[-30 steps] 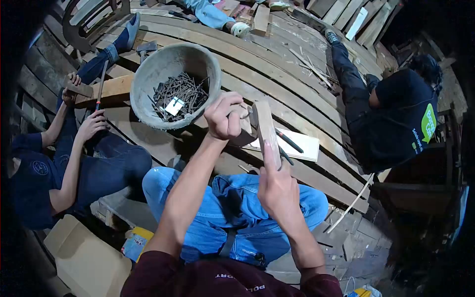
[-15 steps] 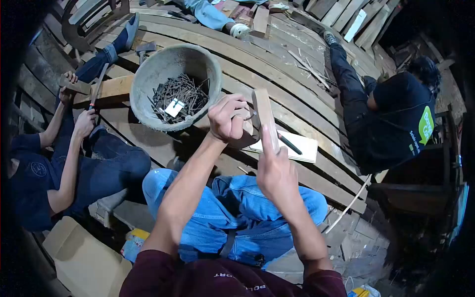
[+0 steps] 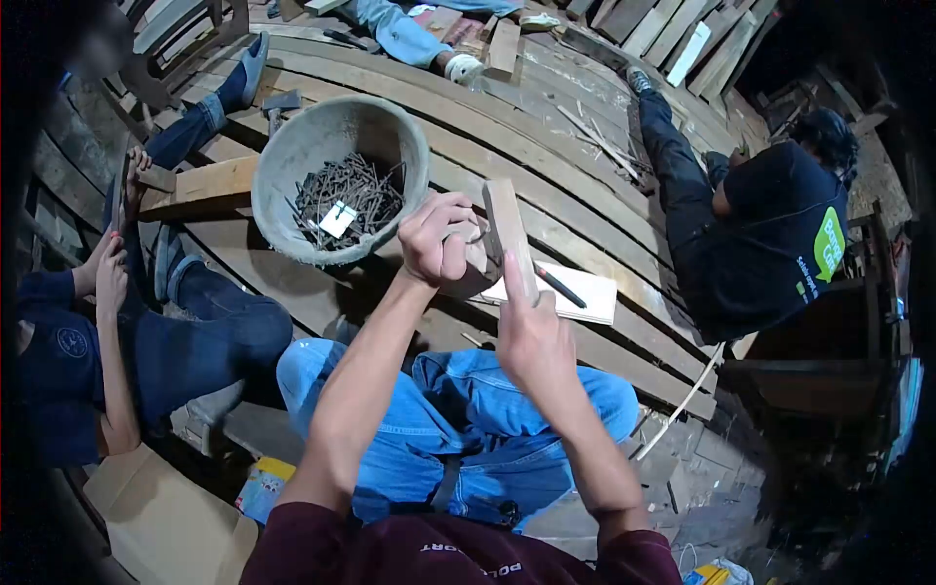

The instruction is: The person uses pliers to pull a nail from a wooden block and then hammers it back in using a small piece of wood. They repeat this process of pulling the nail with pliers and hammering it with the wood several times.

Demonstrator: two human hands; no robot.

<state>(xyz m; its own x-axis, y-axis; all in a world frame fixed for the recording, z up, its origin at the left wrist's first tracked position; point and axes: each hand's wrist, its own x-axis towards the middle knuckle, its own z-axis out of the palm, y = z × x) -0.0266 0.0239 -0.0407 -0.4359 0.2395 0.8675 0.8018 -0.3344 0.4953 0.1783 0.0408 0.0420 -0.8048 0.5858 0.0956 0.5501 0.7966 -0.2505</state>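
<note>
"Bar [image 3: 512, 234], wooden by its look; heavy?"

"Light and stiff, I'd guess, hardly slippery; it sits at three o'clock from the left hand [image 3: 434, 239], its tip toward eleven."

"And the holds?"

"The right hand [image 3: 536, 341] is closed round its six-o'clock end, forefinger laid along it, a good place to grip; the left is curled about a smaller wood block [image 3: 477, 256]."
</note>
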